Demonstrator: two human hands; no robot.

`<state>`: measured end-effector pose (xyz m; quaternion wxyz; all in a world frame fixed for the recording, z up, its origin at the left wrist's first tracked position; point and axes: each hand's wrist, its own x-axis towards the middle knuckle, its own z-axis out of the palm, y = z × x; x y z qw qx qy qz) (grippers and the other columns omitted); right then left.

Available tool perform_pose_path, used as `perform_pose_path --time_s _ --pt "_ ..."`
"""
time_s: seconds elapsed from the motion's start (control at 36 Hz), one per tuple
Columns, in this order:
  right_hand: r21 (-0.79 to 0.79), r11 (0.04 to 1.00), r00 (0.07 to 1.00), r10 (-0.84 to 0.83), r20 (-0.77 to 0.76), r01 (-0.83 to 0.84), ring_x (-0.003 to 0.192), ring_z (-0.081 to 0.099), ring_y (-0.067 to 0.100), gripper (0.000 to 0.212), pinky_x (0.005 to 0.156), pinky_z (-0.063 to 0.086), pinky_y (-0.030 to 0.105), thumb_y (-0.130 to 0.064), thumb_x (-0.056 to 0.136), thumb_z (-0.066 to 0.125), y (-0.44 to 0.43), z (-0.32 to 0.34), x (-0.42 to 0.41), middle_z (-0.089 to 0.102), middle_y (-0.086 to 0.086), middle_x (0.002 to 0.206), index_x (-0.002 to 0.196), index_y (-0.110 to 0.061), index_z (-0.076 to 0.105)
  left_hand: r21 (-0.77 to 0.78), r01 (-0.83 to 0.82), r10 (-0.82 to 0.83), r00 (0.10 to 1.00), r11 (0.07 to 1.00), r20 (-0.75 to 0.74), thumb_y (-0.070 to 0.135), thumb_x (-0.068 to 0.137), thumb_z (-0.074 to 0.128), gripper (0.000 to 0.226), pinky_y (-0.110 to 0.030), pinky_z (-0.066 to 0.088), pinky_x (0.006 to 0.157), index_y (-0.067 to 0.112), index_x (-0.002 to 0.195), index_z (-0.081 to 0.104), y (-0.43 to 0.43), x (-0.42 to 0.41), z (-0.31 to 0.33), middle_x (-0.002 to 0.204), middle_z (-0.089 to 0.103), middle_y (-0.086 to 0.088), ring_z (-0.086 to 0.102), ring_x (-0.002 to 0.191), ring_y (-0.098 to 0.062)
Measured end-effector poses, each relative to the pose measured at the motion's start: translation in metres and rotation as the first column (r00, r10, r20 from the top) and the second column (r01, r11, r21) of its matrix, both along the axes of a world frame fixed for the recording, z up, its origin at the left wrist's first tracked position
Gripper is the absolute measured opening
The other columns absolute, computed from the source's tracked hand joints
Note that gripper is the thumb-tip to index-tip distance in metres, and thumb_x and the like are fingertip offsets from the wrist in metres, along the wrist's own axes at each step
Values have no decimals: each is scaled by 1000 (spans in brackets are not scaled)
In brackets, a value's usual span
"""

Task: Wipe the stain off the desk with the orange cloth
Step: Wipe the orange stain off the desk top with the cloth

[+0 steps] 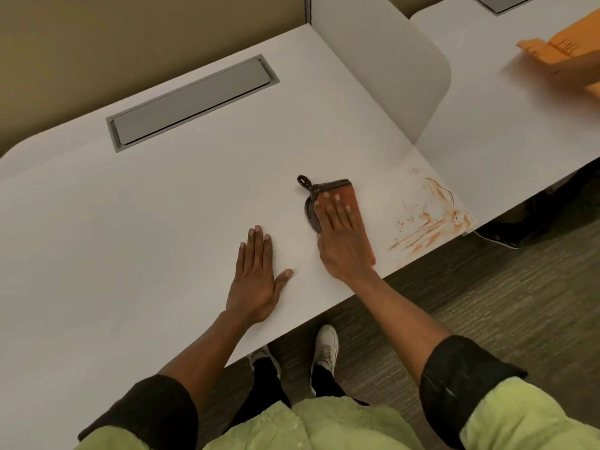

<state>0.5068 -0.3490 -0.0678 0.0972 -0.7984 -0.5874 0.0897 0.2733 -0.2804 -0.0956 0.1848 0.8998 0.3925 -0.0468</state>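
An orange cloth (350, 198) with a dark grey border and hanging loop lies flat on the white desk (162, 206). My right hand (341, 238) presses palm-down on the cloth, fingers straight and together, covering most of it. An orange-brown smeared stain (431, 219) spreads over the desk's front right corner, just right of the cloth and apart from it. My left hand (256, 274) rests flat on bare desk to the left of the cloth, fingers spread, holding nothing.
A grey cable hatch (191, 102) is set into the desk at the back. A white rounded divider (389, 76) separates a neighbouring desk, where another person's blurred hand (574, 69) moves over orange paper (565, 43). The desk's front edge runs by my feet.
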Motion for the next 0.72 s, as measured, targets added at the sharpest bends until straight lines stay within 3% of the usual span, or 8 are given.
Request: perform_pose_path --time_s 0.11,0.25,0.47,0.72 --pt "19 1000 996 15 -91 -14 165 -7 28 76 135 8 47 -17 105 40 -29 -2 -30 -3 12 178 169 -8 -2 -10 -35 35 999 999 9 72 110 11 93 -41 -17 137 11 170 -26 -4 9 1 177 -41 -8 -38 165 -19" --pt "13 999 996 43 -72 -42 165 -9 26 78 135 7 47 -16 102 40 -69 -1 -32 -4 9 178 169 -10 -1 1 -61 61 998 998 -7 70 111 15 94 -43 -15 138 10 171 -23 -7 15 3 178 -37 -9 -36 166 -20" --pt "15 963 963 -268 -39 269 165 4 32 80 135 11 48 -17 102 52 -3 14 52 10 17 177 168 -4 10 24 -57 57 998 998 -12 72 111 10 92 -40 -16 137 11 171 -25 -6 14 4 179 -38 -6 -36 166 -19" --pt "51 965 963 -253 -95 258 165 -1 29 80 135 11 47 1 101 48 -39 7 -6 5 12 177 168 -6 7 16 -67 68 998 998 -16 72 110 10 94 -47 -11 139 10 171 -25 -7 15 -2 178 -39 -6 -36 166 -20"
